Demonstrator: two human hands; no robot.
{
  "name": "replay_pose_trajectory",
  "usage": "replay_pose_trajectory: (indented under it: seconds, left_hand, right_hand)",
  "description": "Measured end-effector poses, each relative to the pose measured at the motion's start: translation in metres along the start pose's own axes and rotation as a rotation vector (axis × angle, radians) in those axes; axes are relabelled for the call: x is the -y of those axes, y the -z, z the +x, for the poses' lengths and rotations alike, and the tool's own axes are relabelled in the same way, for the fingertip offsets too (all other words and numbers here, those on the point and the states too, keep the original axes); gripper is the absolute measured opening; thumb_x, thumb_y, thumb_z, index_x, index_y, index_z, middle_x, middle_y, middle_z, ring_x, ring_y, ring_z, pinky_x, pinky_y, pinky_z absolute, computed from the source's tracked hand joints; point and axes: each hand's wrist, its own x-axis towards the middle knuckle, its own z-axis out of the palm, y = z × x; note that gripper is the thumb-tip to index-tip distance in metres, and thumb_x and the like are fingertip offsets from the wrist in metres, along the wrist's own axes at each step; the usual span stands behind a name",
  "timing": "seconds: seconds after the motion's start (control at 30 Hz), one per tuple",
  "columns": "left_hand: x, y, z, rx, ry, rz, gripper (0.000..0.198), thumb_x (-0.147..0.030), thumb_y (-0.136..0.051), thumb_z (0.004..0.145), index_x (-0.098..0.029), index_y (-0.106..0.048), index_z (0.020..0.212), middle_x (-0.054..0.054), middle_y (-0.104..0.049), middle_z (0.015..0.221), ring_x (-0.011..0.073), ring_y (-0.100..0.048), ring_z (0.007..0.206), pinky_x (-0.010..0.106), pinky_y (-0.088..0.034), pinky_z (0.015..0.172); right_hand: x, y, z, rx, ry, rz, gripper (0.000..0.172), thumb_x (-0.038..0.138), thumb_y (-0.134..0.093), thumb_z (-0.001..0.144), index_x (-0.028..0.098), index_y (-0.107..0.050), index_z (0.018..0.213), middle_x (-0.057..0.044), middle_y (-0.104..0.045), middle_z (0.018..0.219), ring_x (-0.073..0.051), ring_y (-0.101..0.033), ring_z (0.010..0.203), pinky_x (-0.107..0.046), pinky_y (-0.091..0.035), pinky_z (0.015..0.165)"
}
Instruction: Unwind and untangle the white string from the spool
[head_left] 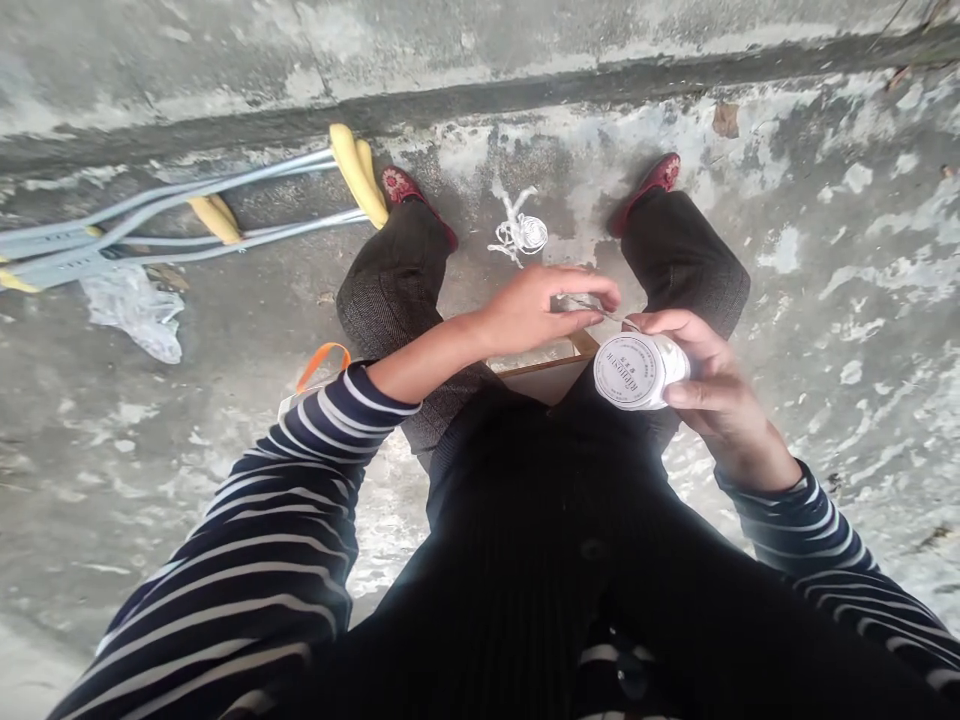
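Observation:
My right hand [709, 375] is wrapped around a white cylinder with a round printed label on its end [628, 372], which looks like a spool of thread. Left of it, my left hand [551, 308] has thumb and fingertips brought together on a thin strand [611, 318] that runs toward the cylinder and my right fingers. Something pale and partly see-through shows between the left thumb and fingers; I cannot make out what. Both hands are above my lap, between my knees. Between my feet, a small ball of white string [531, 235] with loose ends lies on the ground.
A pair of grey crutches [277, 170] with yellow pads lies on the left, close to my left shoe. Beside them is a crumpled clear plastic bag [139, 310]. An orange loop [324, 362] shows by my left forearm. A ledge [450, 105] crosses the rough concrete ahead.

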Motion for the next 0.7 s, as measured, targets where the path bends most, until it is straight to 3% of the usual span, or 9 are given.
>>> replay_pose_trajectory:
  seconds: [0.1,0.3,0.37,0.53,0.7]
  left_hand:
    - [-0.004,-0.006,-0.009,-0.053,-0.031,0.010,0.025,-0.042,-0.072,0.098,-0.021,-0.079,0.108,0.008,-0.081,0.110,0.0210,-0.073,0.109,0.039,-0.053,0.107]
    - [-0.001,-0.007,-0.001,-0.116,0.016,0.013,0.024,-0.042,-0.073,0.097,-0.021,-0.079,0.088,0.004,-0.082,0.100,0.0193,-0.076,0.104,0.042,-0.049,0.114]
    - [-0.005,0.002,0.001,-0.053,0.072,-0.066,0.031,-0.047,-0.071,0.098,-0.020,-0.079,0.085,0.004,-0.082,0.093,0.0185,-0.077,0.096,0.039,-0.054,0.106]
    - [-0.020,0.025,0.004,0.243,0.272,-0.432,0.044,-0.055,-0.072,0.095,-0.017,-0.075,0.074,0.005,-0.072,0.065,0.0202,-0.076,0.076,0.038,-0.061,0.085]
    - [-0.020,0.027,0.016,0.295,0.379,-0.594,0.043,-0.046,-0.077,0.090,-0.018,-0.067,0.059,0.004,-0.060,0.050,0.0234,-0.073,0.069,0.042,-0.061,0.077]
  right_hand:
    - [-0.001,-0.001,0.001,0.007,0.022,-0.005,0.049,0.037,-0.100,0.064,0.032,-0.082,0.109,0.001,-0.074,0.110,-0.017,-0.065,0.092,-0.027,-0.054,0.080]
    - [-0.001,-0.001,0.001,0.021,0.015,-0.020,0.050,0.038,-0.100,0.065,0.031,-0.081,0.110,0.001,-0.074,0.110,-0.017,-0.064,0.091,-0.027,-0.053,0.078]
    - [-0.002,0.001,0.001,0.017,0.012,-0.013,0.050,0.036,-0.100,0.065,0.031,-0.081,0.110,0.001,-0.074,0.108,-0.016,-0.063,0.088,-0.026,-0.052,0.076]
    - [0.000,0.003,0.000,0.053,0.042,-0.018,0.048,0.035,-0.100,0.066,0.031,-0.081,0.110,0.001,-0.074,0.113,-0.017,-0.066,0.095,-0.027,-0.054,0.082]
    - [0.005,0.000,0.000,0.127,0.068,-0.147,0.052,0.034,-0.098,0.070,0.033,-0.080,0.119,0.000,-0.073,0.118,-0.020,-0.066,0.103,-0.030,-0.054,0.090]
